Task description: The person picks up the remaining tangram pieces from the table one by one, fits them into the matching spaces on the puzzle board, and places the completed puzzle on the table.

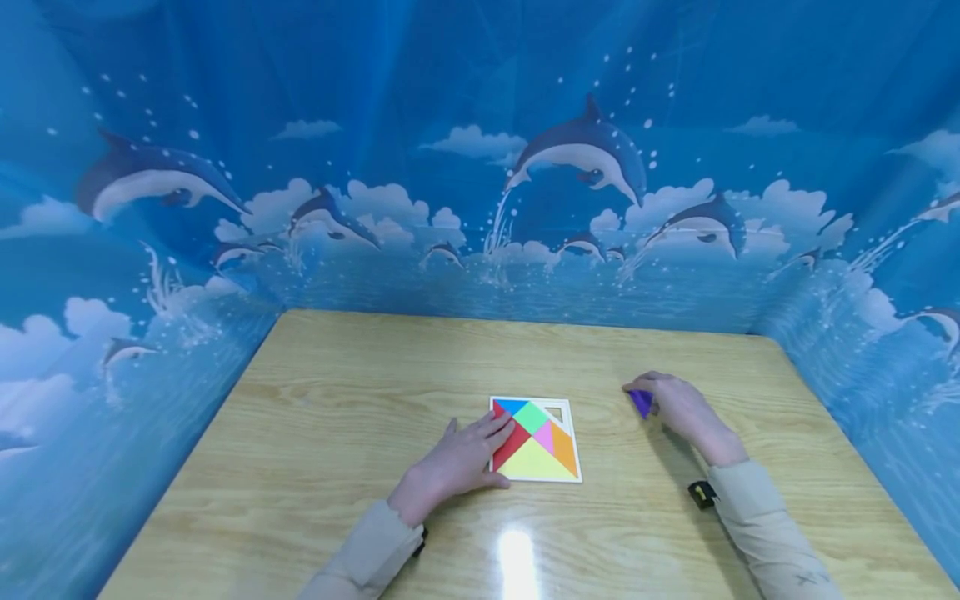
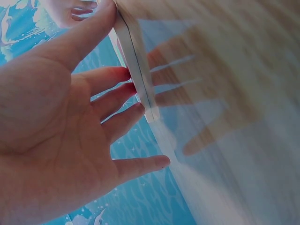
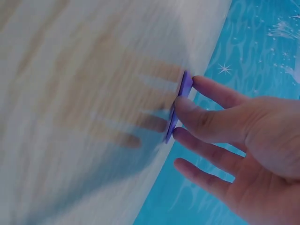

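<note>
A square tangram board (image 1: 543, 480) with a white rim lies on the table. Red, blue, green, pink, orange and yellow pieces sit in it, and a triangular opening shows at its upper right corner. My left hand (image 1: 456, 460) rests with straight, spread fingers on the board's left side, over the red pieces; in the left wrist view, fingertips and thumb (image 2: 89, 40) meet the board's edge. Off to the right, my right hand (image 1: 684, 410) pinches a purple triangular tangram piece (image 1: 641, 402) between thumb and fingers. The right wrist view has this thin piece (image 3: 186, 86) edge-on, close over the tabletop.
The wood-grain table (image 1: 360, 375) is glossy and mirrors both hands in the wrist views. A blue curtain (image 1: 420, 100) printed with dolphins and clouds stands along its back and sides. A bright light reflection lies near the front.
</note>
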### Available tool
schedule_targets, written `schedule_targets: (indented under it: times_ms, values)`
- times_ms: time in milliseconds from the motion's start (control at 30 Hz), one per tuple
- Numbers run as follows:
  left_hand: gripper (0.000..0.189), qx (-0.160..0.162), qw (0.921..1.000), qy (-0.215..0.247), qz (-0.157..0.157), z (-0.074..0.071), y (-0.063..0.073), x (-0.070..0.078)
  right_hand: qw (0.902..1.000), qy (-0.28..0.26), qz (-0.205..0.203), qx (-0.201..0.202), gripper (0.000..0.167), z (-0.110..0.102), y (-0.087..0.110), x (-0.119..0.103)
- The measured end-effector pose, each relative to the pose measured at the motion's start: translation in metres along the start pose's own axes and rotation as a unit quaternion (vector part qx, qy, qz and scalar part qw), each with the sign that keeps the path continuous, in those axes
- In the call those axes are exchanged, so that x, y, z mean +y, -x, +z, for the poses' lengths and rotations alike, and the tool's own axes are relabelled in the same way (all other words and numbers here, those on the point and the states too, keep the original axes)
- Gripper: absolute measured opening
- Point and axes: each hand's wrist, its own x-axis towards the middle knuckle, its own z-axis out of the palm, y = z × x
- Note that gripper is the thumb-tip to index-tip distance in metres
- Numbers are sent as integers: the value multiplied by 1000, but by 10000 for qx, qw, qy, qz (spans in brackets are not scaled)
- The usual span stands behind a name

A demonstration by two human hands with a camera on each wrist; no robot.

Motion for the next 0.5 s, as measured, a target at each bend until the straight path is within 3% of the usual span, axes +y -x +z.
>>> schedule_targets:
  times_ms: [167, 500]
  values:
    - [84, 25, 10000, 13, 8, 0, 1, 1, 9998, -110, 25, 157, 46, 2, 0, 4]
    - [84, -37, 10000, 19, -69, -1, 1, 2, 9936, -1006, 495, 153, 31, -1, 2, 10]
